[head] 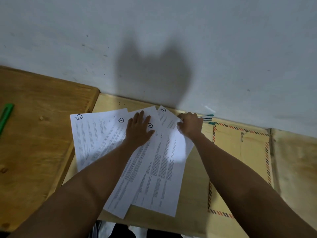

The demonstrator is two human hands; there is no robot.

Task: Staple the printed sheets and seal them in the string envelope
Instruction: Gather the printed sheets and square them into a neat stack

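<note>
Pale grey wall (171, 31) close behind, two wooden surfaces butted together below it: a darker board (34, 134) on the left, a lighter desk (192, 177) in the middle and right. Green tool (6, 115) lies on the darker board, well apart from everything else; can't tell whether it's a stapler.

Four printed sheets (154, 169) fanned across the desk, overlapping, hand-numbered in circles at the top corners: 2, 3, 4, 1 left to right. Not squared, no staple visible.

Left hand (139, 130) lies flat on the sheets around pages 3 and 4, fingers straight and spread, nothing gripped. Likely pinning the fan so it doesn't slide while the other hand works.

Right hand (190, 125) has its grip closed on the top edge of page 1, fingers curled over the paper near the wall. Probably pulling it into order.

Envelope (243, 152), tan with a red-and-blue striped border, lies flat on the desk just right of the sheets, partly under the right forearm. A small clasp or string fastening shows near its top. A few pens or markers (208, 117) sit by the wall just past the right hand.

Judgement: early step, collating pages. Stapling and sealing not yet done.
</note>
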